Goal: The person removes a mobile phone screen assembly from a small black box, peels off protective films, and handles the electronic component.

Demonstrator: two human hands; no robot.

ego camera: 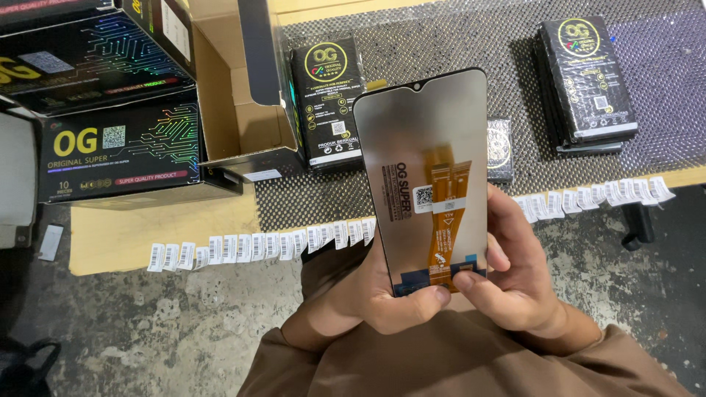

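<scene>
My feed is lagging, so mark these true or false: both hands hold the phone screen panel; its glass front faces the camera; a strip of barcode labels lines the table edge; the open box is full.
1. Both hands, left hand and right hand, hold the phone screen panel: true.
2. Its glass front faces the camera: false; the back with an orange flex cable shows.
3. Barcode labels line the table edge: true.
4. The open box is full: false; its visible inside looks empty.
</scene>
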